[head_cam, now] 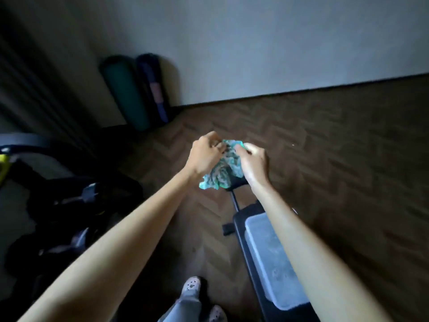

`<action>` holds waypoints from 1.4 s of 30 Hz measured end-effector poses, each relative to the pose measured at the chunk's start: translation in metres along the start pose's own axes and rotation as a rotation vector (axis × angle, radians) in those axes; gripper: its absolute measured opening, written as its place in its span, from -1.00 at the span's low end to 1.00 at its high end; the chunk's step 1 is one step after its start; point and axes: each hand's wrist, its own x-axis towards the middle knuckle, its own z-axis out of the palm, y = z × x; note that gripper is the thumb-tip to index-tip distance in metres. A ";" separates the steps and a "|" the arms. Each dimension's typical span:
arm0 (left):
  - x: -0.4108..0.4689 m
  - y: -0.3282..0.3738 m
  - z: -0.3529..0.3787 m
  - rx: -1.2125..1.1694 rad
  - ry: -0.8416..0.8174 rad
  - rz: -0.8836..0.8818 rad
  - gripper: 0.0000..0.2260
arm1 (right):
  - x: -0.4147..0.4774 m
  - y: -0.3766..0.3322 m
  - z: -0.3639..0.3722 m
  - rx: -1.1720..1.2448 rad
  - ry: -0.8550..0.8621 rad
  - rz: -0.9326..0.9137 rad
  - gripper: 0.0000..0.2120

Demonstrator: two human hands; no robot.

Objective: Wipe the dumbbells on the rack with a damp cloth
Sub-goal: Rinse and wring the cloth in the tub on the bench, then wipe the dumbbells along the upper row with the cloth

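A crumpled teal cloth [221, 170] hangs in the air between my two hands, above the far end of a black bench. My left hand [205, 154] grips its upper left part with curled fingers. My right hand [253, 162] pinches its upper right edge. Dark dumbbells [89, 194] lie on a low rack at the left, dim and hard to make out.
A clear plastic tub [271, 252] with water sits on the black bench [241, 231] under my right forearm. Two rolled mats [137, 94] lean in the far corner. Herringbone wood floor [336, 147] spreads to the right. My feet in light clogs [192, 287] stand below.
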 end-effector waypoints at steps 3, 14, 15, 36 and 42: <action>-0.020 -0.025 -0.079 0.063 0.232 -0.060 -0.89 | -0.019 -0.046 0.067 0.039 -0.189 -0.127 -0.80; -0.154 -0.151 -0.286 0.175 0.789 -0.409 -0.88 | -0.157 -0.150 0.293 -0.214 -0.636 -0.442 -0.68; -0.166 -0.165 -0.301 0.197 0.823 -0.460 -0.86 | -0.171 -0.155 0.315 -0.214 -0.712 -0.456 -0.68; -0.089 -0.332 -0.471 -0.110 0.761 -0.464 -0.78 | -0.192 -0.151 0.620 0.195 -1.396 0.447 -0.68; -0.072 -0.387 -0.499 -0.548 0.748 -0.586 -0.76 | -0.161 -0.146 0.721 0.195 -1.418 0.588 -0.53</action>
